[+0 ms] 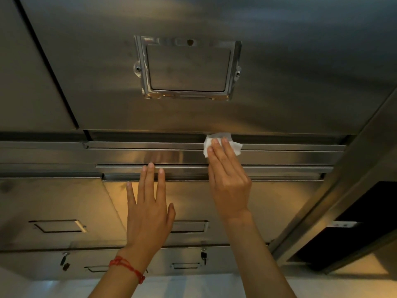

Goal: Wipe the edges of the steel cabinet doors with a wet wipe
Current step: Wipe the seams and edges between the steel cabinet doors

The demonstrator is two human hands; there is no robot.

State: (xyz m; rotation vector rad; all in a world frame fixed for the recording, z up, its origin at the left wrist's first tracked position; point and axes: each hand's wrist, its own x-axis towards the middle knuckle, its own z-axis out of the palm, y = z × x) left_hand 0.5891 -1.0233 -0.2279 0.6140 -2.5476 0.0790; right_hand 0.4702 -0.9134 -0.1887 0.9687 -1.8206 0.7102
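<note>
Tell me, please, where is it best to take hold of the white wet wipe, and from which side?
Take the wet wipe by its loose right flap, coming from the right. That flap sticks out free beyond the right hand, whose straight fingers press the middle against the steel cabinet door edge. A pinch grip there probably works best.

Setting: storage or utility area fitted with brushed stainless-steel cabinetry, of the kind found in a commercial kitchen or institutional locker room; exact type cannot be told. Evidence: large upper steel door (214, 22) bearing a polished metal label-holder frame (187, 67) fixed with screws; horizontal steel rails and door edges (150, 157) between tiers; lower steel doors (64, 203) with recessed pull handles (58, 226); a bottom row with further recessed handles (185, 265) and keys hanging in locks (203, 255); a steel upright post (343, 179) at the right beside a dark opening (369, 216); warm dim lighting reflected on the metal
</note>
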